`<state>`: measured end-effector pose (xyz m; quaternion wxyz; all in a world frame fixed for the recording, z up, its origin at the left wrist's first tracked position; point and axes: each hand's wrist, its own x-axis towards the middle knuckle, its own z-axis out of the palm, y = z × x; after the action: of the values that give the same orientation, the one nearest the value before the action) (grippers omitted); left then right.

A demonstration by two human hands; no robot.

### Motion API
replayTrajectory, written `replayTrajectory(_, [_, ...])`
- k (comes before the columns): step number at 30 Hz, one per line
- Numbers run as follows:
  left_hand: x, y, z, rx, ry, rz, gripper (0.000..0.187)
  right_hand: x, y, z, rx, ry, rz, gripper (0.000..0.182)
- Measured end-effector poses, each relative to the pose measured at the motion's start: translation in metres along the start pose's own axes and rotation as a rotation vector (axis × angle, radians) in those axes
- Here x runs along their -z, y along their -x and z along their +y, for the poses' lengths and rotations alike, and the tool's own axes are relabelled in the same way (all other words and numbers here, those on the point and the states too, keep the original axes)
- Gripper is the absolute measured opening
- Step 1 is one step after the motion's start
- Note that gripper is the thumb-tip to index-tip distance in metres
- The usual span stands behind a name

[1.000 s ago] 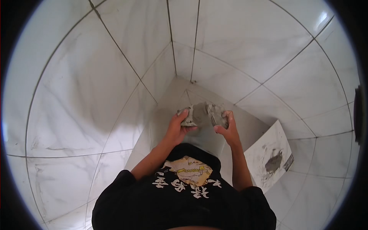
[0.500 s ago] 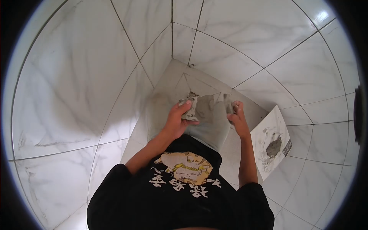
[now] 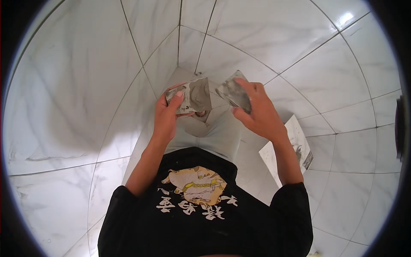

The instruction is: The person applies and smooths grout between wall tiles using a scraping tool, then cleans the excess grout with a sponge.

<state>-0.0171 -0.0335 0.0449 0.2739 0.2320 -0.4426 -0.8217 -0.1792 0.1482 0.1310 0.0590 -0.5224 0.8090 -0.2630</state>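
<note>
My left hand (image 3: 166, 112) grips a cut piece of tile (image 3: 200, 94) by its left end, thumb on top and fingers beneath. Grey mortar coats the right part of the tile's upper face. Just to its right, my right hand (image 3: 261, 112) is closed around a flat, four-sided grey plate (image 3: 231, 92) smeared with mortar. I cannot make out whether that plate is a scraper blade or another bit of tile. A narrow gap separates the two pieces. Both are held up above my knees.
At my right lies a white board or tile (image 3: 269, 155) with mortar on it, partly covered by my right forearm. Marbled wall tiles (image 3: 239, 25) meet in a corner ahead. A dark object (image 3: 400, 128) stands at the far right edge.
Both hands have risen and moved farther forward. The right hand has turned, so its plate now shows a broad face instead of a narrow one. The view has shifted slightly.
</note>
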Motion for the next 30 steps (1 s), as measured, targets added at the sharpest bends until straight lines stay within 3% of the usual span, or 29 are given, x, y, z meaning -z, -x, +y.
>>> replayTrajectory(2, [0.004, -0.003, -0.004, -0.073, -0.027, -0.018, 0.04, 0.001, -0.016, -0.017, -0.086, 0.024, -0.056, 0.064])
replayTrajectory(6, [0.003, -0.014, -0.006, -0.242, -0.112, 0.0, 0.038, 0.003, -0.036, -0.021, -0.008, 0.149, -0.052, 0.058])
replayTrajectory(8, [-0.001, -0.019, 0.006, -0.249, -0.07, 0.019, 0.038, 0.012, -0.042, -0.023, 0.038, 0.228, -0.208, 0.055])
replayTrajectory(13, [0.0, -0.042, 0.017, -0.375, -0.109, 0.036, 0.038, 0.013, -0.069, -0.038, 0.027, 0.213, -0.067, 0.055])
replayTrajectory(15, [-0.008, -0.046, 0.036, -0.481, -0.293, 0.15, 0.036, 0.009, -0.082, -0.04, 0.063, 0.299, -0.077, 0.055])
replayTrajectory(17, [0.001, -0.072, 0.027, -0.497, -0.033, 0.169, 0.038, 0.009, -0.088, -0.027, 0.119, 0.346, -0.124, 0.054])
replayTrajectory(18, [-0.002, -0.076, 0.039, -0.389, 0.134, 0.196, 0.038, 0.018, -0.097, -0.018, 0.136, 0.328, -0.2, 0.061])
replayTrajectory(19, [0.0, -0.075, 0.046, -0.256, 0.288, 0.215, 0.039, 0.033, -0.116, -0.012, 0.152, 0.372, -0.145, 0.061])
replayTrajectory(21, [0.018, -0.096, 0.028, -0.173, 0.35, 0.175, 0.038, 0.069, -0.15, -0.009, -0.33, -0.799, -0.172, 0.071])
replayTrajectory(23, [0.04, -0.107, 0.001, 0.002, 0.376, 0.119, 0.038, 0.128, -0.184, -0.037, -0.067, -0.97, -0.108, 0.074])
replayTrajectory(25, [0.077, -0.116, -0.061, 0.19, 0.461, 0.09, 0.039, 0.182, -0.22, -0.084, 0.194, -0.862, 0.04, 0.076])
replayTrajectory(27, [0.121, -0.115, -0.128, 0.237, 0.43, 0.008, 0.04, 0.228, -0.26, -0.142, 0.347, -0.688, 0.266, 0.062])
replayTrajectory(29, [0.173, -0.114, -0.235, 0.008, 0.006, 0.006, 0.037, 0.278, -0.31, -0.175, 0.475, -0.712, 0.312, 0.048])
replayTrajectory(30, [0.169, -0.086, -0.194, 0.178, 0.067, -0.012, 0.042, 0.293, -0.327, -0.191, 0.457, -0.783, 0.45, 0.043])
